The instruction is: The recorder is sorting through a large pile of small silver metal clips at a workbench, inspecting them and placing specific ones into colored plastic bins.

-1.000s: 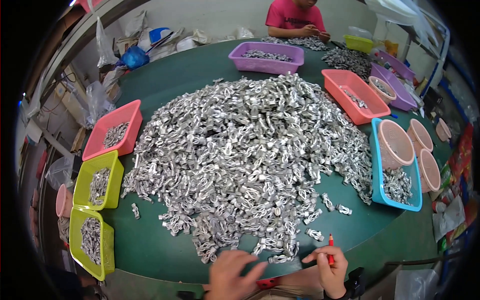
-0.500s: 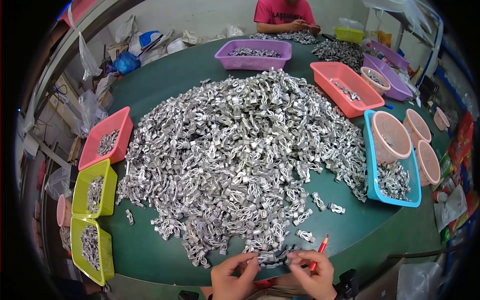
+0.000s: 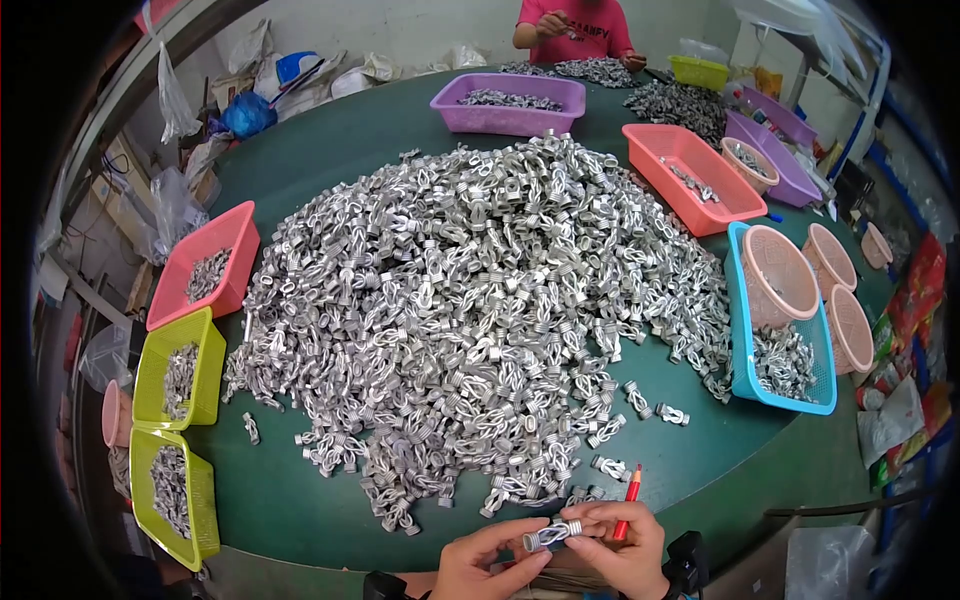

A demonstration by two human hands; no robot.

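Observation:
A silver twisted metal fitting (image 3: pixel 551 535) with ribbed ends is held up at the table's near edge. My left hand (image 3: pixel 482 562) has its thumb and fingers closed about the fitting's left end. At its other end, the fingertips of my right hand (image 3: pixel 632 556) pinch it. A red pencil (image 3: pixel 628 502) is tucked between the fingers of that same hand, its tip pointing up. Just beyond my fingers spreads a large heap of similar fittings (image 3: pixel 470 300). A few single ones, such as a loose fitting (image 3: pixel 611 469), lie on the table near the right hand.
On the left stand a pink basket (image 3: pixel 245 262) and two yellow-green baskets (image 3: pixel 212 375), holding fittings. A blue basket (image 3: pixel 741 330) with a peach basket (image 3: pixel 800 265) in it is at right. Farther back are a coral basket (image 3: pixel 650 165), a purple basket (image 3: pixel 510 120) and a co-worker (image 3: pixel 575 30).
My hands have lifted a fitting from the near edge of the heap and turned it into plain view. The view has shifted slightly. Across the table, the co-worker has raised one hand.

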